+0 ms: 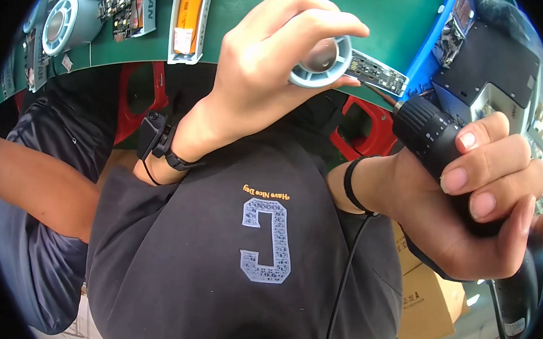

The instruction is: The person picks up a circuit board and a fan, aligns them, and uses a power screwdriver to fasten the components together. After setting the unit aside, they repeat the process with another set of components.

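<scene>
My left hand [259,69] is closed around a light blue handheld fan [343,57], its round grille and silver hub facing up by the fingers. A narrow circuit board [377,74] lies exposed in the fan's handle, which points right. Gripped in my right hand [495,177] is a black power screwdriver [428,130] with a ringed collar. Its thin bit points up and left at the handle's end, beside the board; I cannot tell whether the tip touches. My right fingers hide much of the tool's body.
The green table [250,6] carries another light blue fan [61,25], loose circuit boards [129,2] and a casing with an orange insert [191,15]. A blue bin edge [432,39] and a black box [492,65] stand right. Another person's arm [34,180] is at left; cardboard boxes [428,303] sit below.
</scene>
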{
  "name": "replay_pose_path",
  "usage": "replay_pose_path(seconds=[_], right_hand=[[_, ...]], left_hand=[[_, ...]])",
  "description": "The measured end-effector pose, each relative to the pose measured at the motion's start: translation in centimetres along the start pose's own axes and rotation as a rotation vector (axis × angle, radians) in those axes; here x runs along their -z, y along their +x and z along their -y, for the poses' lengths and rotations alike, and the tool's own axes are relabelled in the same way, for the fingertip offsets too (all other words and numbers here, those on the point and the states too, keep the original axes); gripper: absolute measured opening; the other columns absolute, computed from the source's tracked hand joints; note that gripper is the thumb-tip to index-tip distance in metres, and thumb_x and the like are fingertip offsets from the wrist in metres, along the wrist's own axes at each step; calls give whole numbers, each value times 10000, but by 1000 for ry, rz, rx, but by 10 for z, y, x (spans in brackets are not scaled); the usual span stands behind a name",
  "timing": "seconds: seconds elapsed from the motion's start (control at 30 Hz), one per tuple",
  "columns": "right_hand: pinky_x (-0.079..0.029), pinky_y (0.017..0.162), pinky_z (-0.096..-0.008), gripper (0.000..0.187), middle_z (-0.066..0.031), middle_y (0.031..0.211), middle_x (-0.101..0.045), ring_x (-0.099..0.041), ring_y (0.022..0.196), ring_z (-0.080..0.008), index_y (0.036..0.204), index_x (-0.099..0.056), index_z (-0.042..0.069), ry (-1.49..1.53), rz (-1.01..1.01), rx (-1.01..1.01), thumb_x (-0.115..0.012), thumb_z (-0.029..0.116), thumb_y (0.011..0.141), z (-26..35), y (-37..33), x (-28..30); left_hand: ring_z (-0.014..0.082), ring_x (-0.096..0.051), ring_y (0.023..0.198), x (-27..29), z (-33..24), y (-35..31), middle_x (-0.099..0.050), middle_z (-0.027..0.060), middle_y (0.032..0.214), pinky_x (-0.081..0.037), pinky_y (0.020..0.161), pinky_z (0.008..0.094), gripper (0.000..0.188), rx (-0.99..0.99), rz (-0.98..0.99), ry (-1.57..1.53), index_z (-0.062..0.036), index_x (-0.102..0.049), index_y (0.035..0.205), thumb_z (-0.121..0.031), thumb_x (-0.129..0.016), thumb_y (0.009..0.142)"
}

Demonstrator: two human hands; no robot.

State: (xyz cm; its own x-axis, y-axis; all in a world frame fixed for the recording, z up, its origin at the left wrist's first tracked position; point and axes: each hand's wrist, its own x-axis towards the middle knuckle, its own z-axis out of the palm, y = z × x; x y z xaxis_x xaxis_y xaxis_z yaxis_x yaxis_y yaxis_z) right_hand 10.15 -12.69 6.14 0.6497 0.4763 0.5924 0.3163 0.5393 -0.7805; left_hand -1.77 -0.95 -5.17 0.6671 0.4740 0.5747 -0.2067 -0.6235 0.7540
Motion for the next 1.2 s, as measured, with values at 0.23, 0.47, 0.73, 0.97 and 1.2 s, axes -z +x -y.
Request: replay_pose_path(seconds=[0.23,0.47,0.73,0.97,1.2], right_hand=[[-354,481,-339,174,-42,651,-418,-423,454,-166,768,-498,93,-190,185,-53,-472,215,890,-2,2,-1],[-351,468,-325,173,-56,655,-412,-422,453,-166,879,-544,71,-136,5,175,-440,202,922,-22,-11,-11],[-362,457,-329,185,-67,654,-400,-427,451,-162,923,-541,45,-59,59,105,-399,159,953,-17,-9,-19],[-394,474,-342,116,-30,634,-414,-422,427,-160,931,-529,77,-222,156,23,-425,126,912,-12,-10,-16],[-452,514,-355,199,-33,638,-442,-437,431,-163,1072,-519,151,-96,270,-73,-456,87,894,-16,-9,-23]], left_hand=[[288,-674,789,27,-18,17,-658,125,947,-544,675,345,388,125,27,-28,-35,-716,1084,2,-835,717],[288,-672,786,28,-18,17,-652,125,930,-544,673,344,402,67,31,20,-37,-716,1082,30,-830,703],[294,-675,790,-39,58,12,-652,128,924,-546,679,347,387,-665,-466,-97,-37,-716,1074,46,-813,709],[297,-676,793,18,-5,15,-651,129,923,-546,683,348,368,87,16,14,-37,-714,1068,36,-808,720],[295,-672,776,-15,55,6,-651,116,906,-541,672,348,345,-642,-344,104,-31,-708,1071,21,-798,743]])
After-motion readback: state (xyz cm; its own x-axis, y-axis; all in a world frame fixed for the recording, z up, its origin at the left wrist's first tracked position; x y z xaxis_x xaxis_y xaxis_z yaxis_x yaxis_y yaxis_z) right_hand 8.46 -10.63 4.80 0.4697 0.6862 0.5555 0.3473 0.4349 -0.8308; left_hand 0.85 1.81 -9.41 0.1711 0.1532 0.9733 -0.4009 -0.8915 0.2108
